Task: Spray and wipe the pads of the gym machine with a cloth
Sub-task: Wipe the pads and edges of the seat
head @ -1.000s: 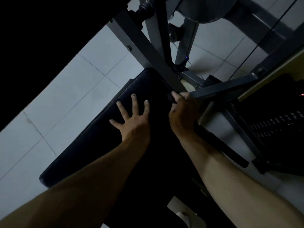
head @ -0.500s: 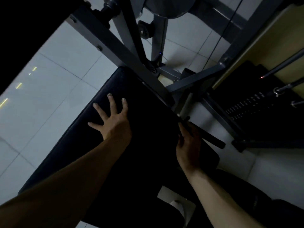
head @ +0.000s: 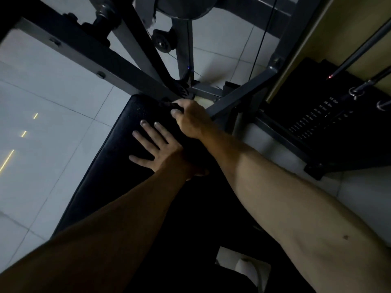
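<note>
- Snagging was judged the chief risk. The dark cloth (head: 168, 105) was held bunched in the curled fingers of the right hand (head: 190, 119) at the far end of the seat pad (head: 118, 149). The grey frame beams (head: 105, 58) met right there, so a loose fold could be caught on the joint.
- Knuckles could be knocked against the steel if the stroke were carried further forward (the pad ended just under that hand).
- The left hand (head: 160, 149) was laid flat on the pad, fingers straight and spread, with nothing held. It was placed just beside the right wrist, so a stroke drawn back could be blocked by it.
- No spray bottle was seen, and wetness on the pad could not be told in the dim light, so patches might be missed.
- Open room was found along the near length of the pad and past its left edge, over the floor tiles (head: 53, 123). The right edge was hemmed in by a frame strut, with the weight stack (head: 317, 121) close beyond.
</note>
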Available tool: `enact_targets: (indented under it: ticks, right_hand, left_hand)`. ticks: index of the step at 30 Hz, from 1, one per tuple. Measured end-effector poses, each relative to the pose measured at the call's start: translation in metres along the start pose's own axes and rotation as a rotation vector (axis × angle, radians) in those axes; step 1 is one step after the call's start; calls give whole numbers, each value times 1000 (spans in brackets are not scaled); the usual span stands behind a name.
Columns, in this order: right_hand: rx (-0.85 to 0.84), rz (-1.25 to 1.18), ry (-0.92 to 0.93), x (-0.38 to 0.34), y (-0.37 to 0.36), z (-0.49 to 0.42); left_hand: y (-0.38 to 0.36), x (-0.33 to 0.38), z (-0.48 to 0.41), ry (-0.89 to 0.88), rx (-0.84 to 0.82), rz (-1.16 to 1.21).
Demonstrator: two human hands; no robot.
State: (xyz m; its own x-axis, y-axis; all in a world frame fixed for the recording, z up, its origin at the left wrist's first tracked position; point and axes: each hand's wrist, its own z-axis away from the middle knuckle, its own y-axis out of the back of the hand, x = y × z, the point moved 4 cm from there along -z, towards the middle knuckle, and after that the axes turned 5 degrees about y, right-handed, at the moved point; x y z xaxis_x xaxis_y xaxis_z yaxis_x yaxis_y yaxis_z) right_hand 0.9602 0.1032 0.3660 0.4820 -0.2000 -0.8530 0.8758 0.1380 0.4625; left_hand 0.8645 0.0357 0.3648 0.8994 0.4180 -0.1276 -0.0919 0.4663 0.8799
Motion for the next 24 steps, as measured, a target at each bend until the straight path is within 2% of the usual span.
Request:
enact_targets:
  ticks: [3, 7, 10, 14, 16, 18, 21, 24]
  right_hand:
    - [-127, 20, -46, 34, 25, 17]
    - [-267, 24, -209, 85, 60, 58]
    - [-227, -7, -212, 94, 57, 54]
    - [-168, -69, 26, 52, 33, 10]
    - [-200, -84, 59, 49, 27, 0]
    - [-249, -65, 35, 66, 34, 11]
    - [-345, -24, -95, 110, 58, 46]
    - [-428, -93, -213, 136, 77, 78]
  left_hand:
    - [-6, 5, 1, 0, 77, 13]
    - [-5, 8, 9, -14, 212, 39]
    - [-10, 7, 3, -7, 179, 14]
    - [-12, 7, -5, 25, 57, -70]
    - [-10, 9, -7, 55, 38, -100]
    - [-4, 10, -4, 78, 38, -93]
    - [-2, 11, 0, 74, -24, -124]
    - [4, 11, 2, 44, -45, -140]
